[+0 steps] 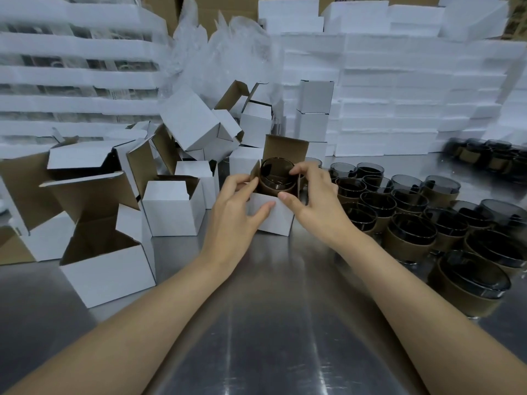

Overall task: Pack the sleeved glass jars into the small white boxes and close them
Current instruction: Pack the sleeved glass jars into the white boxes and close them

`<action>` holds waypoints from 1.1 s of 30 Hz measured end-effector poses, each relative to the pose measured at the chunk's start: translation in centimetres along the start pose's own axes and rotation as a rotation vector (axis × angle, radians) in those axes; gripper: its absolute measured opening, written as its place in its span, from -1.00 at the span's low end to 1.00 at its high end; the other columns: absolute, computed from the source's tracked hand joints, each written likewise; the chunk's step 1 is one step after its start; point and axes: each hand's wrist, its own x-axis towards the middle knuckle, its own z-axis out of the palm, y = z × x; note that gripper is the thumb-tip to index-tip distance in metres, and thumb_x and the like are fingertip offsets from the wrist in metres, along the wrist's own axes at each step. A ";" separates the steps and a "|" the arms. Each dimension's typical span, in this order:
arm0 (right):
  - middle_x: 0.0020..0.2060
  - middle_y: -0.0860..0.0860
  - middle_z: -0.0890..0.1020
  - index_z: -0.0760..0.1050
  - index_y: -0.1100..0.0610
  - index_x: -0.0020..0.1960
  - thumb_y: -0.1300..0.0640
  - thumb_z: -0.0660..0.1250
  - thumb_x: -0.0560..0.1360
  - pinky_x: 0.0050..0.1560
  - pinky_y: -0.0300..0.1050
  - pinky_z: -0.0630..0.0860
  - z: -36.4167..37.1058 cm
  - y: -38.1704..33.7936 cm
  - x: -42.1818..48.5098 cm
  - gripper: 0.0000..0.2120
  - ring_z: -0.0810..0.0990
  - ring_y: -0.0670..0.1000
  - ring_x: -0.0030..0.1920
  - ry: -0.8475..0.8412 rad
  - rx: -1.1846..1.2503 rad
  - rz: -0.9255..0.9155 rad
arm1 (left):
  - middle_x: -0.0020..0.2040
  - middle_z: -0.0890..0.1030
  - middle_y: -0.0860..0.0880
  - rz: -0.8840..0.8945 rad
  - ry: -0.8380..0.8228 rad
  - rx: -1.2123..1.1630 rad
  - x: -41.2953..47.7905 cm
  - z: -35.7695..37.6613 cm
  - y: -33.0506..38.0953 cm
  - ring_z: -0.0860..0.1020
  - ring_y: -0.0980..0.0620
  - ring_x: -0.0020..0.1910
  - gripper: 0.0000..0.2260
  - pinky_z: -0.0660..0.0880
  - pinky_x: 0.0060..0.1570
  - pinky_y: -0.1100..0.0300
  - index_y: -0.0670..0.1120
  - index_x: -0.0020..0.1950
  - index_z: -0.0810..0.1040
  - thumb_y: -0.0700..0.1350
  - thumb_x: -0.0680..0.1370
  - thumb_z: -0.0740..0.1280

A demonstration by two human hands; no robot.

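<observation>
A small white box (278, 216) stands open on the steel table, its brown-lined lid flap upright behind. Inside sits a smoky glass jar (278, 173) in a brown card sleeve, its rim above the box walls. My left hand (238, 206) grips the box's left wall, thumb across the white front and fingers on the left side flap. My right hand (309, 195) holds the right side, fingertips at the jar's rim and right flap, thumb on the front edge.
Several sleeved dark jars (413, 218) crowd the table to the right. Open white boxes (171, 209) lie piled at left and behind. White foam slabs (399, 109) are stacked along the back. Bare steel table (271, 323) lies between my forearms.
</observation>
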 end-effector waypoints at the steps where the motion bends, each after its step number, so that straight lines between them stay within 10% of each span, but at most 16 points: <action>1: 0.17 -0.09 0.32 0.26 -0.18 0.15 -0.01 0.35 0.51 0.24 -0.07 0.15 -0.1 -0.1 0.0 -0.68 0.20 0.00 0.24 -0.016 -0.007 -0.005 | 0.18 0.46 -0.01 0.000 0.000 -0.001 0.0 0.0 0.0 0.45 0.15 0.16 -0.56 0.53 0.15 0.13 -0.16 0.34 0.51 -0.08 0.49 0.44; 10: 0.54 -0.18 0.08 0.21 -0.02 0.48 0.11 0.15 0.62 0.44 0.06 -0.01 0.3 -0.1 -0.1 -0.57 0.03 -0.09 0.50 -0.147 -0.088 -0.111 | 0.10 0.50 0.00 -0.030 0.036 0.024 -0.1 -0.1 -0.2 0.48 0.17 0.06 -0.57 0.54 0.14 0.20 -0.18 0.29 0.55 -0.06 0.46 0.47; 14: 0.57 -0.08 -0.01 0.10 0.02 0.55 0.15 0.01 0.68 0.50 -0.17 -0.12 1.2 0.1 -0.5 -0.55 -0.13 -0.09 0.55 -0.209 -0.034 -0.110 | 0.08 0.54 0.05 -0.002 0.029 0.118 -0.2 -0.1 -0.1 0.49 0.18 0.06 -0.66 0.52 0.07 0.23 -0.12 0.20 0.63 -0.02 0.47 0.46; 25: 0.20 -0.02 0.56 0.56 0.14 0.13 0.24 0.18 0.62 0.24 -0.27 0.34 1.6 0.4 0.1 -0.79 0.45 -0.08 0.28 0.011 0.280 0.039 | 0.03 0.44 0.16 0.043 -0.051 0.089 0.4 -0.1 -0.7 0.42 0.26 -0.04 -0.80 0.33 -0.15 0.46 -0.02 0.15 0.44 0.03 0.63 0.13; 28: 0.05 0.01 0.57 0.45 0.11 0.05 0.31 0.25 0.56 0.07 -0.25 0.40 1.7 0.4 0.2 -0.86 0.51 -0.08 0.08 0.083 0.451 0.076 | 0.02 0.46 0.17 0.041 -0.050 0.078 0.7 0.0 -0.8 0.44 0.24 0.00 -0.78 0.37 -0.11 0.50 0.00 0.27 0.42 -0.05 0.64 0.14; 33: 0.26 -0.03 0.35 0.04 -0.02 0.47 0.38 0.24 0.55 0.00 -0.49 0.42 1.7 0.5 0.4 -0.36 0.45 -0.12 0.23 0.090 0.567 0.059 | -0.06 0.49 0.20 -0.085 -0.044 -0.037 1.0 0.2 -0.9 0.48 0.27 0.00 -0.67 0.42 0.08 0.42 -0.01 0.37 0.35 -0.14 0.60 0.23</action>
